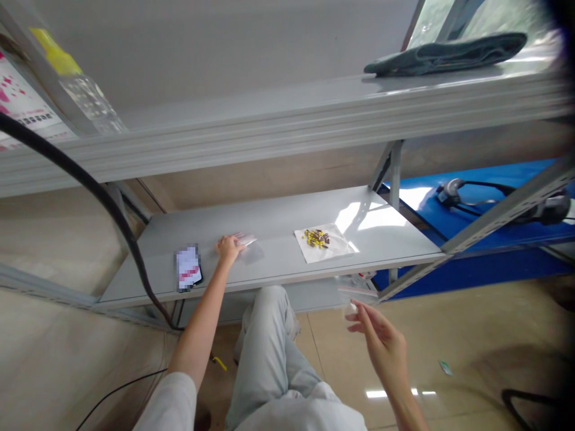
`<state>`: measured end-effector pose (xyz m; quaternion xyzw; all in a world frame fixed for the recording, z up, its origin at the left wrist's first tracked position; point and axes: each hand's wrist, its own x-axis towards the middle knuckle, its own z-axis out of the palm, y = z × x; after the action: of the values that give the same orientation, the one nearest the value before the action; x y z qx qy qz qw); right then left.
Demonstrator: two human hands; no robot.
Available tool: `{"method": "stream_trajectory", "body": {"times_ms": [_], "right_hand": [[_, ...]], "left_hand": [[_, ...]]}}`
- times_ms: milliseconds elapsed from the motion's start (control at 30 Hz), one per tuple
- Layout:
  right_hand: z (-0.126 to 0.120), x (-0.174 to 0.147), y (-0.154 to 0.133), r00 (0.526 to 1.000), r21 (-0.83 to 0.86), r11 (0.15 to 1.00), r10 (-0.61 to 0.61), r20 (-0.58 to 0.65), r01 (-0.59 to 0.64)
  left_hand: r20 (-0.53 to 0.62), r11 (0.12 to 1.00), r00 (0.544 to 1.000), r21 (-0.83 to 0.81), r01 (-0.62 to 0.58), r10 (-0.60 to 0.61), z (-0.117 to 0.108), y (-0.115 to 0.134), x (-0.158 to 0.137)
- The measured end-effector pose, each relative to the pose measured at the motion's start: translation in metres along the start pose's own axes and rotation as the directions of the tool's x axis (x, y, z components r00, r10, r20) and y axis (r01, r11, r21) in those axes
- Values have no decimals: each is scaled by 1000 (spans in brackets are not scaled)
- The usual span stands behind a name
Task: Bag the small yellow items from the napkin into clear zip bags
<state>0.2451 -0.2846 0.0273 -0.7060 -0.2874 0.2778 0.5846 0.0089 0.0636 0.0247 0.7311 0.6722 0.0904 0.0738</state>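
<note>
My left hand [228, 248] rests on the grey shelf with its fingers closed over a small stack of clear plastic bags [246, 239]. Another thin clear bag [254, 254] lies flat just beside the stack. Out past the shelf's front edge, my right hand [381, 338] pinches a clear zip bag [359, 291] between thumb and fingers. A small white patch shows at those fingertips; I cannot make out what it is. Yellow and dark brown capsules [317, 238] lie in a pile on a white sheet [314, 255], right of my left hand.
A phone [188, 268] lies on the shelf [274, 224] at left. A black cable [90, 164] curves down the left side. The upper shelf [251, 140] carries a folded dark cloth [444, 55] and a yellow-capped bottle [85, 90]. A headset-like device [453, 193] sits on blue at right.
</note>
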Motion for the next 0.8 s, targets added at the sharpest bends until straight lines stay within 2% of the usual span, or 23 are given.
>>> {"method": "stream_trajectory", "body": {"times_ms": [233,467,667,800], "right_hand": [[11,1,-1,999,-3,1000,-2,40,2],[13,0,4,998,3,1000,-2,60,2],[11,0,6,999,-1,1000,-8,41,8],[11,0,8,999,4,1000,0,39,0]], "left_hand": [[64,995,995,-69,-66,70,-10,-10,4],[143,994,984,-62,-94,102,3,-11,-1],[112,990,984,-52,-133,138,-6,-2,-2],[76,995,993,-35,-92,95,-17,-7,5]]}}
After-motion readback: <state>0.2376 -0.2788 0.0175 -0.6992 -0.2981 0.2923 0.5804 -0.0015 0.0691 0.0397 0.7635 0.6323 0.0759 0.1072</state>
